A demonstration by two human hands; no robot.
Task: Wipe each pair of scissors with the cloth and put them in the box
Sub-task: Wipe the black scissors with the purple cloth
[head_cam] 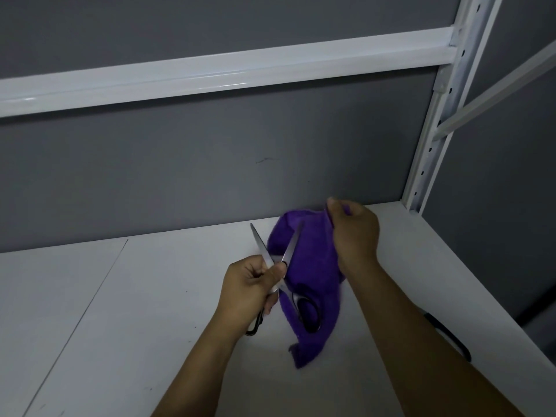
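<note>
Left hand point(248, 284) fingers clamp opened scissors point(281, 273) at pivot; right hand point(355, 233) fingers pinch purple cloth point(316, 266) behind blades.

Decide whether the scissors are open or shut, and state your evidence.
Open: the scissors show blades spread in a V, tips apart, before the purple cloth; the left hand grips them.

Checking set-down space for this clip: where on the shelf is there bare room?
Bare: shelf left of the left hand, either side of the seam; back right corner by the upright. Crowded: centre, with scissors, cloth, right hand.
</note>
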